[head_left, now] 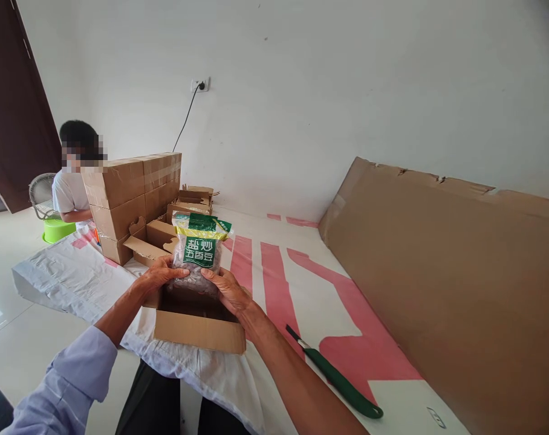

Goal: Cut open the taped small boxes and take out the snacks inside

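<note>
At the centre of the frame, the left hand (162, 273) and right hand (228, 290) grip a green-labelled snack bag (198, 249) upright above an open cardboard box (197, 329). A green-handled knife (335, 377) lies at lower right on the white-and-pink sheet (302, 284).

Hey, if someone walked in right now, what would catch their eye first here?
Probably the green-labelled snack bag, held upright by the left hand and right hand over an open cardboard box. Next, the big cardboard sheet leaning on the wall at right, and the stacked cartons at left beside another person.
</note>
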Available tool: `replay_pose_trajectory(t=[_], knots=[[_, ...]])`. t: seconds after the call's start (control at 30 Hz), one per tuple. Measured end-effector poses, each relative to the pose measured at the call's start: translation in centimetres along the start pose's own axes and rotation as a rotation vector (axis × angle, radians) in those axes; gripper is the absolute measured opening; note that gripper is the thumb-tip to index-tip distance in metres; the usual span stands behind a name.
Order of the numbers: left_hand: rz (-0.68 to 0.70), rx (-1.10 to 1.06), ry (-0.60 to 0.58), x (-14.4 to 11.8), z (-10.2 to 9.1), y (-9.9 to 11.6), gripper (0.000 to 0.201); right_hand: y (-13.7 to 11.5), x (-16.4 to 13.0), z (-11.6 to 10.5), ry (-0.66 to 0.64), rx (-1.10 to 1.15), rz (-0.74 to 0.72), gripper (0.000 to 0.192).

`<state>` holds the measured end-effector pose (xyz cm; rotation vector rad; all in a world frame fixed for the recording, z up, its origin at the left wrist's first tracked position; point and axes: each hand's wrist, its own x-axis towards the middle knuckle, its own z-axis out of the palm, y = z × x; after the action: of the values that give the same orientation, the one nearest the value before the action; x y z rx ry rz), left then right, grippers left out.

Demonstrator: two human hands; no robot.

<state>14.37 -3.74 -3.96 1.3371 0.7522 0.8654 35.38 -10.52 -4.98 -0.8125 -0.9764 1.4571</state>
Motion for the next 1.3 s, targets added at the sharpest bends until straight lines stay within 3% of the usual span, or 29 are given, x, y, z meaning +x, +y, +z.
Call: replay_pose_trajectory(t=[0.6,0.8,1.0,1.3], knots=[[0.070,-0.034,-0.029,-1.2,1.0,0.7,0.061,-0.3,-0.9,0.0,-0.067,-0.019,-0.058,0.056],[0.112,0.067,0.025,-1.9,1.3,1.6,0.057,-0.2,-1.0,0.0,-0.035,-0.033,-0.083,0.052],[0.142,0.096,-0.102,-2.9,1.6,2.7,0.060,-0.2,-1.3,-0.4,-0.043,-0.014,-0.097,0.051],[0.165,0.067,-0.072,-2.8,1.5,2.1,0.064,-0.2,-1.4,-0.4,-0.085,-0.008,-0.063,0.049]])
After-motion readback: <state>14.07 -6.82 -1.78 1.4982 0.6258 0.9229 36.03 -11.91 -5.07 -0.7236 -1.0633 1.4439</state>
